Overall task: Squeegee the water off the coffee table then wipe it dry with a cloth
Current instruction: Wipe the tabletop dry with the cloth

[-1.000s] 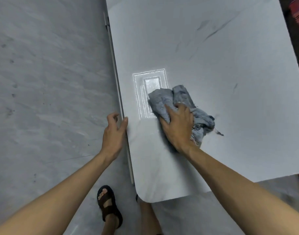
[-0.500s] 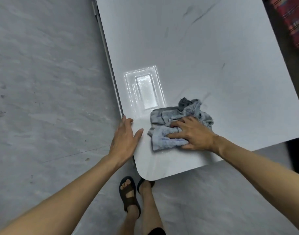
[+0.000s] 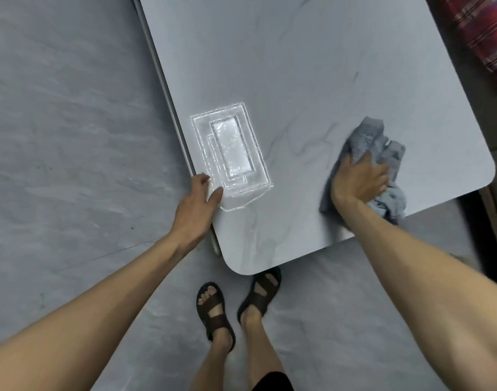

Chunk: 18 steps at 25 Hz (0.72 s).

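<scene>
The crumpled grey-blue terry cloth (image 3: 367, 134) now lies toward 3 o'clock in the view, close to the near right rounded corner of the pale grey marble-patterned coffee table top (image 3: 298, 66). Half a second ago it sat just beside the bright rectangular light reflection (image 3: 231, 149) near the table's left edge. So it has swept across the near strip of the surface in 1 stroke.

The right hand (image 3: 357, 180) bears down on it. The fingers are close together and bent into the bunched fabric, and the thumb is splayed toward 12 o'clock. The left hand (image 3: 198, 201) has stayed at the left edge, at 7 o'clock from the reflection. Its fingers are nearly straight and the thumb rests apart on the tabletop, clamped on nothing.

No squeegee is in view, so this looks like the drying stage. The near band seems covered, while the far half, toward 12 o'clock, probably still wants passes. Whether any film of water remains cannot be told through the sheen.

2 dark brown strapped sandals (image 3: 215, 309) stand on the grey stone-look floor (image 3: 58, 136) at 6 o'clock.
</scene>
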### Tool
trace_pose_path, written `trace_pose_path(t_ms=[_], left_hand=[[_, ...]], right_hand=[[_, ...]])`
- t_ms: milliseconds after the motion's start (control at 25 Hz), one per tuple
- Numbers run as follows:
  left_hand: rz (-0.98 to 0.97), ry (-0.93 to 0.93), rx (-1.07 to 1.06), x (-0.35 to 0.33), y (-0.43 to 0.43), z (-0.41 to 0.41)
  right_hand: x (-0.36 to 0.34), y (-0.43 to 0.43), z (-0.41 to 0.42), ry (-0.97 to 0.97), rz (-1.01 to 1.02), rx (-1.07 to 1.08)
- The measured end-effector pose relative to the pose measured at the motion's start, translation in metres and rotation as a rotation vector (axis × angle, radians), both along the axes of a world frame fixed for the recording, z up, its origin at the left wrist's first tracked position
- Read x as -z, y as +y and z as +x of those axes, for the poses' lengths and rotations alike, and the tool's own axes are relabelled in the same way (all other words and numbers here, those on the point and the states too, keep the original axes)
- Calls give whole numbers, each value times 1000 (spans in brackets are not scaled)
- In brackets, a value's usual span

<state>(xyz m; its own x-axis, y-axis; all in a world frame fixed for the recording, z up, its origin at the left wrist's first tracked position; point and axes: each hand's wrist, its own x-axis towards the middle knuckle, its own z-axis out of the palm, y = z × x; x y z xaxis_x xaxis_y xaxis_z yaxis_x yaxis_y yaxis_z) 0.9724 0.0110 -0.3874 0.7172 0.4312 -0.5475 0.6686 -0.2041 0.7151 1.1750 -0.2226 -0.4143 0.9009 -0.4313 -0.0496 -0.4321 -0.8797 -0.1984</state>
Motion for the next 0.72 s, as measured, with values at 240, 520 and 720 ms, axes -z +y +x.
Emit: trace_pose_path(t_ms=[240, 520, 720], left_hand=[[-46, -38, -232, 2, 0, -11], [233, 61, -82, -1, -60, -6], [473, 168, 77, -3, -110, 15]], right_hand=[[-4, 79, -123, -13, 86, -952], [0, -36, -101, 186, 55, -2063], [-2, -151, 18, 135, -8, -1749]])
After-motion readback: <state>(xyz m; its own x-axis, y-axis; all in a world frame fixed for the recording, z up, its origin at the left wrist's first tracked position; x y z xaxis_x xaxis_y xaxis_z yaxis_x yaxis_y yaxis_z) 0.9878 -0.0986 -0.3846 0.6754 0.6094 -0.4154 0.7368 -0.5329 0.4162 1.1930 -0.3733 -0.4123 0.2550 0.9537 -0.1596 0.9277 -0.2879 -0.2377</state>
